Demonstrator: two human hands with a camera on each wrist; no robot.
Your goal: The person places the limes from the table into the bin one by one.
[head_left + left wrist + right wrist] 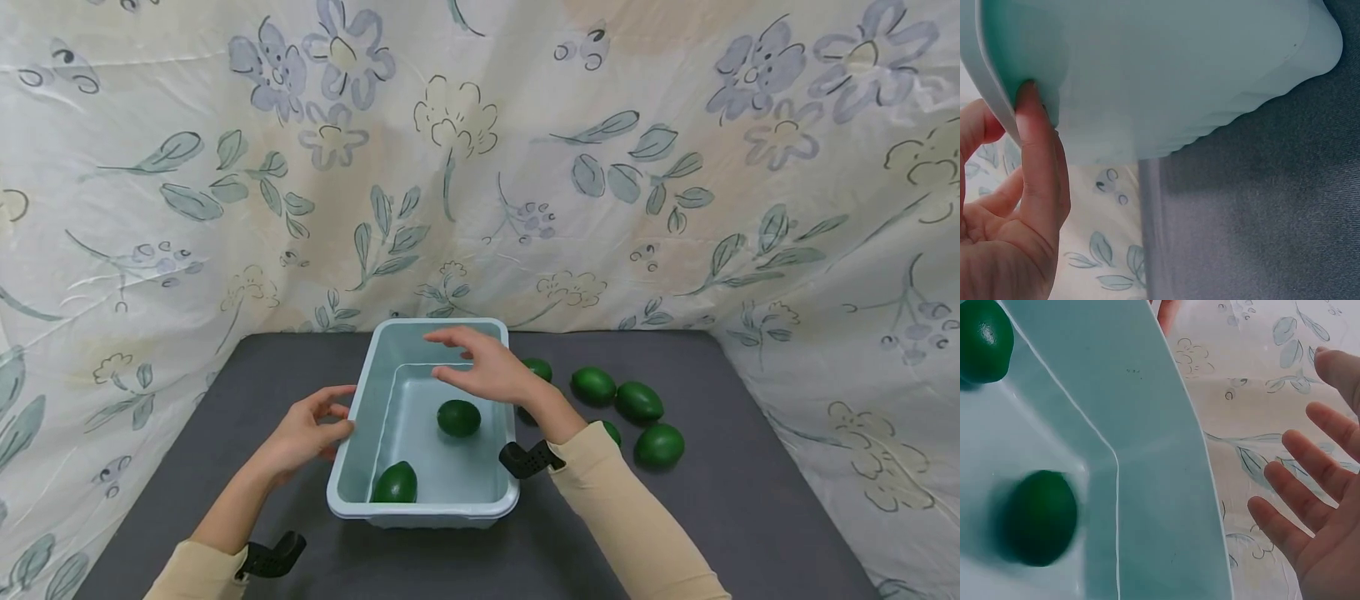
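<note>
A pale blue plastic tub [427, 508] stands on the dark table, with two green limes in it. One lime [459, 418] lies near the middle of its floor, the other lime [395, 482] by the near left corner. My left hand [303, 435] holds the tub's left rim; the left wrist view has a digit [1036, 144] against the outer wall under the lip. Over the tub's far right part hovers my right hand [483, 364], fingers spread and nothing in them. In the right wrist view its fingers [1329, 478] are apart from the tub wall.
Several more limes [639, 402] lie on the dark table [750, 500] to the right of the tub, some partly hidden behind my right forearm. A floral cloth [480, 167] hangs behind the table and along its sides. Each wrist wears a black strap [273, 557].
</note>
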